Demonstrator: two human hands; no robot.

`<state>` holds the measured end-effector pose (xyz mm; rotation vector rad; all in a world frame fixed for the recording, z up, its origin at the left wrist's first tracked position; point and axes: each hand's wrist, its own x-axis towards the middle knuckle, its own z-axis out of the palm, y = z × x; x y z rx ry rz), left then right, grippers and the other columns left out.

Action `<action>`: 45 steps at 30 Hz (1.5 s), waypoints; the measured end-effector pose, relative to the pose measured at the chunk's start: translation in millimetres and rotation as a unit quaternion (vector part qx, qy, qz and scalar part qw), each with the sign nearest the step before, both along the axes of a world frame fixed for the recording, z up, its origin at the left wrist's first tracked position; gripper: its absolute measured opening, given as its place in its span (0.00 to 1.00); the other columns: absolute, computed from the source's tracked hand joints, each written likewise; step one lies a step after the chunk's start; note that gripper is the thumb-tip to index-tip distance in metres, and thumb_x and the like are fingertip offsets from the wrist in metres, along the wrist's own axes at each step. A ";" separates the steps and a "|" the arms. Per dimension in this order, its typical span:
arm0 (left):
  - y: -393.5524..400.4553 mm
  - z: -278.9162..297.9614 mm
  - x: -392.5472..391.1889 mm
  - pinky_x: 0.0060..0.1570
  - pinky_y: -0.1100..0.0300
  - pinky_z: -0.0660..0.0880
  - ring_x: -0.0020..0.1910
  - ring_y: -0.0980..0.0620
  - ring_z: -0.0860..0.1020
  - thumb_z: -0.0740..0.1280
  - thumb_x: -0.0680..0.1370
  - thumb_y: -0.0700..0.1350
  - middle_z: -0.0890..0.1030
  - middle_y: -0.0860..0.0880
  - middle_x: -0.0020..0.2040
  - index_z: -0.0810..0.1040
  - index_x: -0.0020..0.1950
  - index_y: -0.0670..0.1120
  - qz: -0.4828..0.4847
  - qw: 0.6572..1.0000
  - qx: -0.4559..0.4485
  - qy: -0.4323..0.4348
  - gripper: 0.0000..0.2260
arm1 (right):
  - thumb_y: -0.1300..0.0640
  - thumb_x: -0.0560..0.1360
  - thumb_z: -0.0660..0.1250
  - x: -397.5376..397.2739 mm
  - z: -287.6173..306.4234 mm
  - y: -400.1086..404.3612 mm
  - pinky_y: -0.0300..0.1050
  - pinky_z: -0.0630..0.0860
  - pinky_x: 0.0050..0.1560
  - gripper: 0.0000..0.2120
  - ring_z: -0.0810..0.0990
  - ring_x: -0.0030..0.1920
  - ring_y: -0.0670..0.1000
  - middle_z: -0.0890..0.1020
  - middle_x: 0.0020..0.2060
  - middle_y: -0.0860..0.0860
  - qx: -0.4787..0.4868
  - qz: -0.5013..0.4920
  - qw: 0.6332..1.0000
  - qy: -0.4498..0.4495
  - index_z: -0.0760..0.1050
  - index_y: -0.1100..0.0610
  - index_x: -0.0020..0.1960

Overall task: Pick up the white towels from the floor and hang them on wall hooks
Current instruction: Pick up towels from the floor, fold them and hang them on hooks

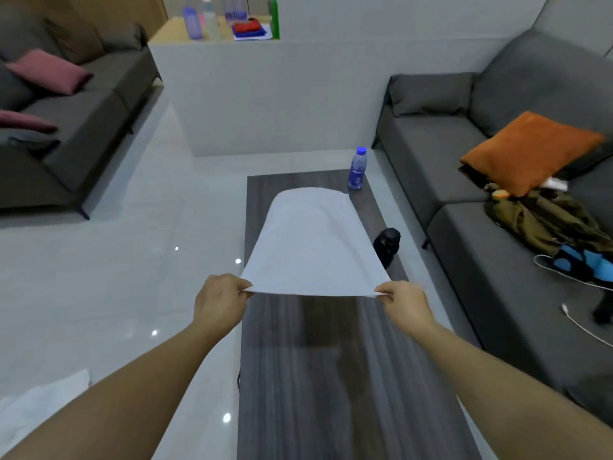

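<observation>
Towel: a white towel [313,242] is stretched out flat above the dark wooden table [298,376], its far edge drooping toward the tabletop.
Left hand: the left hand [220,302] pinches the towel's near left corner between thumb and curled fingers.
Right hand: the right hand [406,303] pinches the near right corner the same way.
Second towel: another white cloth [39,403] lies on the pale floor at lower left.
Table items: a water bottle [357,168] stands at the far right corner; a small black object [387,244] sits near the right edge.
Surroundings: a grey sofa [497,227] with an orange cushion [530,151] flanks the table on the right.
</observation>
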<state>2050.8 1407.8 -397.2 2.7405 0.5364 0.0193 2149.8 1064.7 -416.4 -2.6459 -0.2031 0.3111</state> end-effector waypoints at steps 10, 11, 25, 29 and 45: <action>-39.8 -68.5 -176.4 0.33 0.64 0.70 0.35 0.56 0.78 0.66 0.78 0.48 0.81 0.55 0.37 0.86 0.47 0.52 -0.049 0.983 -0.071 0.163 0.08 | 0.64 0.76 0.64 -207.4 -46.5 -43.3 0.45 0.78 0.54 0.13 0.83 0.51 0.53 0.85 0.50 0.53 -0.045 -0.031 0.994 0.100 0.84 0.56 0.55; -42.3 -70.9 -190.5 0.32 0.65 0.69 0.35 0.57 0.77 0.67 0.78 0.49 0.81 0.55 0.36 0.85 0.48 0.51 -0.064 0.977 -0.075 0.188 0.08 | 0.63 0.76 0.65 -224.9 -47.7 -47.0 0.44 0.78 0.52 0.12 0.82 0.51 0.53 0.86 0.48 0.53 -0.054 -0.026 0.992 0.114 0.84 0.56 0.54; -52.3 -56.0 -211.1 0.38 0.60 0.70 0.40 0.51 0.75 0.67 0.77 0.50 0.79 0.50 0.41 0.83 0.46 0.50 -0.112 0.972 -0.050 0.201 0.07 | 0.62 0.76 0.66 -271.1 -32.5 -61.3 0.49 0.80 0.43 0.09 0.80 0.39 0.50 0.82 0.35 0.50 -0.093 -0.056 0.986 0.123 0.82 0.52 0.40; -43.5 -57.7 -170.3 0.33 0.60 0.68 0.39 0.49 0.77 0.66 0.76 0.49 0.78 0.50 0.36 0.75 0.33 0.50 -0.055 0.977 -0.074 0.192 0.12 | 0.59 0.77 0.67 -220.1 -34.2 -52.1 0.51 0.82 0.43 0.07 0.81 0.40 0.51 0.83 0.38 0.50 -0.090 -0.047 0.989 0.111 0.82 0.52 0.45; -3.9 -142.2 34.0 0.50 0.58 0.72 0.54 0.44 0.79 0.65 0.76 0.46 0.82 0.45 0.57 0.78 0.65 0.47 0.124 0.973 -0.114 0.160 0.17 | 0.57 0.79 0.64 32.4 -113.0 15.6 0.47 0.77 0.42 0.12 0.80 0.48 0.58 0.82 0.51 0.58 -0.023 -0.103 0.989 0.105 0.78 0.58 0.61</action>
